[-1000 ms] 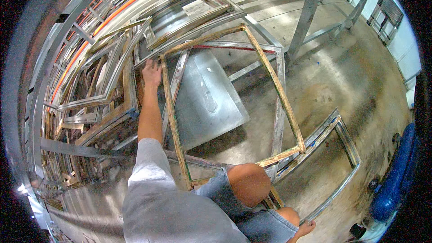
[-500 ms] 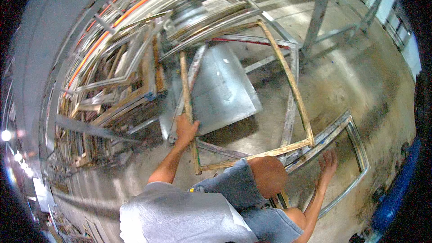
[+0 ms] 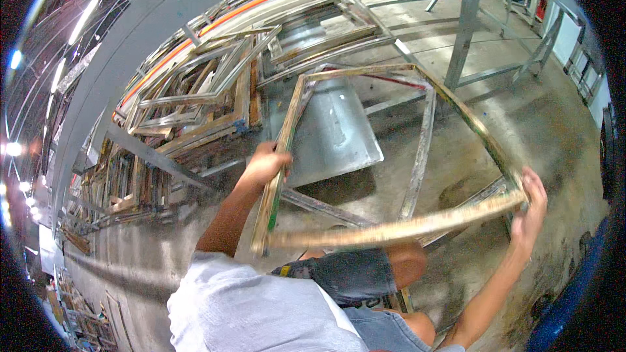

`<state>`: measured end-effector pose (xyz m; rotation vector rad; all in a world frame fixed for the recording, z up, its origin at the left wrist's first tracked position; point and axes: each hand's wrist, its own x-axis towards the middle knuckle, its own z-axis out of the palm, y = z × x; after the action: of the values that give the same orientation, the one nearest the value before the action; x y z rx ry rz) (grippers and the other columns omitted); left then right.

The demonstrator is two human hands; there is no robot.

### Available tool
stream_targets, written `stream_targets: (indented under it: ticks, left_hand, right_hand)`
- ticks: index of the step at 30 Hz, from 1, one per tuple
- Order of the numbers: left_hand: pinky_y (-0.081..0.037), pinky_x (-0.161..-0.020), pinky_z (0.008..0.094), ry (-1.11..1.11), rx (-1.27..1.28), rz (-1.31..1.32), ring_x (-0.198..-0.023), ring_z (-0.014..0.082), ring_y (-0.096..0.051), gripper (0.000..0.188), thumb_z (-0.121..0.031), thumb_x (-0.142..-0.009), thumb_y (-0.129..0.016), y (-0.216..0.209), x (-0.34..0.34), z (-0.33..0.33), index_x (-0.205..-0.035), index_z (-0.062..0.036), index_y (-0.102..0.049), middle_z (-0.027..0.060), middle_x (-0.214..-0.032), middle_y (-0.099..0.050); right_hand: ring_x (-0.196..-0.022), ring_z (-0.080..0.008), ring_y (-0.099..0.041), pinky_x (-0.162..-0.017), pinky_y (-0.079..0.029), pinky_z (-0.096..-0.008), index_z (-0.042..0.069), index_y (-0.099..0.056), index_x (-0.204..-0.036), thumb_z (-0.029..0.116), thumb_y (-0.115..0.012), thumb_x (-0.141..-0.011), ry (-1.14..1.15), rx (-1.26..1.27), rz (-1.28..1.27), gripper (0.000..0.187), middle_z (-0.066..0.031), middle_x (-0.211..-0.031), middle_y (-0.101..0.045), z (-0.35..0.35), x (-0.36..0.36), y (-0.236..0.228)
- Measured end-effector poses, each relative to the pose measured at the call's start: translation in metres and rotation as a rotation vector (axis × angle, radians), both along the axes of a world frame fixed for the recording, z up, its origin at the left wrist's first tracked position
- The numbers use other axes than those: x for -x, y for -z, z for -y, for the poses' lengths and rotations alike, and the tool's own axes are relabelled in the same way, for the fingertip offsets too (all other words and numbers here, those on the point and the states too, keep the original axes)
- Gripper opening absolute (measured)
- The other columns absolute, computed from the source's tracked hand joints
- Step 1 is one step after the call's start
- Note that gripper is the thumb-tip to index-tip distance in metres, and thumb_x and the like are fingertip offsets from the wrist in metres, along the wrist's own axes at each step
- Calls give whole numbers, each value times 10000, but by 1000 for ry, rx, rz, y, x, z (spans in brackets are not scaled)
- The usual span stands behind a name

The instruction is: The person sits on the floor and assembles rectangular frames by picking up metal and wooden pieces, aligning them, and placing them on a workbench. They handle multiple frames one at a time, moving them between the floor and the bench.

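Note:
A worn wooden frame (image 3: 391,227), four-sided with green marks along its edges, is held up in front of my knees. My left hand (image 3: 267,163) is closed round its left bar. At the near right corner my right hand (image 3: 531,203) grips the same frame, its fingers partly hidden by the wood. Beneath it lies a grey, weathered frame (image 3: 420,150) with a red strip on its far bar. A shiny metal sheet (image 3: 339,133) shows through the opening, low down near the floor.
Several old frames (image 3: 195,143) are piled at the left, with more frames (image 3: 332,39) stacked at the back. A grey metal post (image 3: 464,32) and rails stand behind. A blue rounded object (image 3: 570,300) sits at the lower right edge. Grey beams (image 3: 124,65) cross the upper left.
The wooden frame has been raised and tilted, its right corner shifting rightward. My right hand, free before, has moved up and taken hold of that corner. My left hand keeps the left bar.

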<state>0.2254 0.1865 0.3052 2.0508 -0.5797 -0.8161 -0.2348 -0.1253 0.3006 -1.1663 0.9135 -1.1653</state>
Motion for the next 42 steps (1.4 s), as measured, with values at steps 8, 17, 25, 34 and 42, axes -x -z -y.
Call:
stream_targets:
  ticks: [8, 17, 25, 34, 42]
  left_hand:
    - [-471, -500, 292, -44, 254, 196, -592, 140, -592, 465, -84, -717, -685, -52, 22, -7, -1128, 94, -560, 69, -721, -585]
    - [-576, -809, 427, -66, 641, -388, -876, 298, -662, 546, -380, -911, -591, -61, -42, -11, -1262, 28, -497, 195, -1074, -620]
    - [-400, -1045, 527, 19, 1160, -592, -1245, 334, -496, 992, -778, -832, -407, -26, -80, -75, -1482, -38, -288, 195, -1437, -427]
    - [-433, -994, 507, -291, 1355, -297, -1129, 309, -552, 679, -493, -846, -669, -30, -93, -16, -1273, -21, -433, 168, -1204, -584]
    - [-512, -782, 390, -869, 1569, -343, -678, 245, -539, 140, 10, -846, -554, -41, -261, -63, -759, -22, -450, 88, -715, -493]
  right_hand:
    - [-989, -226, -618, -912, -468, -338, -35, -511, -1308, 197, -661, -813, -382, -289, -229, 566, -129, -1142, -630, -80, 40, 14]
    - [-863, -174, -551, -761, -459, -305, -29, -522, -1250, 32, -584, -798, -252, -174, -324, 460, -70, -1055, -584, -78, -79, 71]
    - [-712, -110, -502, -634, -427, -268, 16, -582, -1150, 107, -642, -785, -436, 1, -420, 381, 23, -847, -527, -52, -170, 13]
    - [-655, -143, -562, -563, -457, -329, 11, -540, -865, 170, -707, -795, -594, 46, -198, 241, -39, -726, -572, -116, -421, -44]
    - [-722, -182, -651, -578, -506, -296, -26, -369, -1422, 295, -666, -898, -1096, 120, -123, 683, -119, -870, -648, -119, -440, -3]
